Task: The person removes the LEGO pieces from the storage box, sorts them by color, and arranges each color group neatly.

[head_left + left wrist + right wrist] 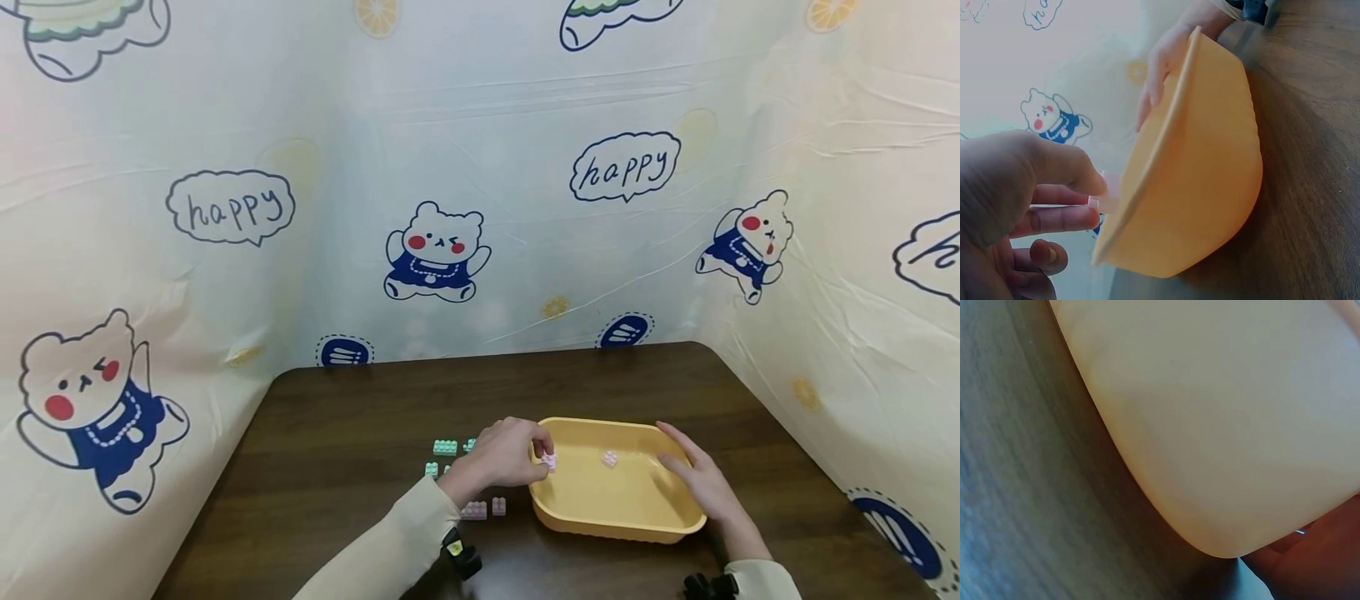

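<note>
In the head view my left hand (504, 454) is at the left rim of a yellow plastic tray (622, 500). Its thumb and fingers pinch a small pink toy building brick (550, 461); the left wrist view shows this brick (1109, 194) right at the rim, partly covered by the thumb. Another pink brick (610, 458) lies on the tray floor. At the opposite end, my right hand (705, 483) holds the tray's rim, thumb over the inner side and fingers along the outside. Up close, the right wrist view is mostly filled by the tray wall (1222, 425).
Left of the tray, several mint-green bricks (445, 447) lie on the dark wooden table (337, 467), some hidden behind the left forearm. Two pink bricks (498, 506) lie nearer the front. A printed curtain (487, 150) hangs around the table's back and sides.
</note>
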The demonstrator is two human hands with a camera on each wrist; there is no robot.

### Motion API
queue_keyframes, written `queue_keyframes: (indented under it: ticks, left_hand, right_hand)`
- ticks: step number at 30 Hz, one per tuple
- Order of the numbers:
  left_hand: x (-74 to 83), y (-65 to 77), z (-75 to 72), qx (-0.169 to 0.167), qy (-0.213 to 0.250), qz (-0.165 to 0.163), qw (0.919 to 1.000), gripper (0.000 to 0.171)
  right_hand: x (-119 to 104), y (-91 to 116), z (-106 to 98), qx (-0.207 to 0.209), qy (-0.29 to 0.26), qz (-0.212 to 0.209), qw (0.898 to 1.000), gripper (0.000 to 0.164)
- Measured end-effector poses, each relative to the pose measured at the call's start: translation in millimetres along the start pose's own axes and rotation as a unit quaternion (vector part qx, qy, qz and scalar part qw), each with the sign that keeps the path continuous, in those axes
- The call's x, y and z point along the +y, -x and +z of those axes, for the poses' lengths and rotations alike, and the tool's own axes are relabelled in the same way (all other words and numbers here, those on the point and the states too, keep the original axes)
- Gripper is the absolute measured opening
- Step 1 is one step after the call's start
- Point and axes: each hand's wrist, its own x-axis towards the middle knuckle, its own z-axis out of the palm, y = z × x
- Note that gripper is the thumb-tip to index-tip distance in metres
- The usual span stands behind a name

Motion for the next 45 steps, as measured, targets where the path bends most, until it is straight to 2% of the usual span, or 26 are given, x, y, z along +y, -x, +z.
queue_keyframes:
  ticks: [7, 12, 16, 22, 32, 42, 45]
  left_hand:
    - [-5.2, 17.6, -12.5, 0.025, -0.012, 0.017, 0.9995, 0.012]
    - [-13.0, 33.1, -17.6, 0.028, -0.009, 0.009, 0.9995, 0.009]
    - [-20.5, 44.1, -16.8, 0.027, -0.013, 0.003, 0.9996, 0.009]
    - [-30.9, 54.4, -8.3, 0.030, -0.030, -0.003, 0.9991, 0.013]
    - [-38.6, 57.5, 2.6, 0.021, -0.062, -0.011, 0.9978, 0.012]
    - [-45.0, 59.8, 15.6, 0.011, -0.068, -0.010, 0.9976, 0.012]
    - [-45.3, 58.6, 18.9, 0.017, -0.068, -0.003, 0.9975, 0.011]
  right_hand:
    - [-1.1, -0.2, 0.0, -0.005, -0.002, 0.005, 1.000, 0.058]
    - [-2.8, 0.2, -0.3, -0.006, -0.004, 0.008, 1.000, 0.058]
    - [-3.4, 1.5, -0.4, -0.005, -0.002, 0.007, 1.000, 0.059]
    - [3.0, 3.3, 0.2, -0.005, 0.022, 0.008, 1.000, 0.059]
    - [1.9, -0.8, -1.2, -0.007, 0.012, -0.005, 1.000, 0.059]
    - [0.6, 0.2, 1.7, -0.006, -0.004, -0.009, 1.000, 0.058]
    - [0.9, 0.8, 0.7, -0.001, -0.003, -0.008, 1.000, 0.058]
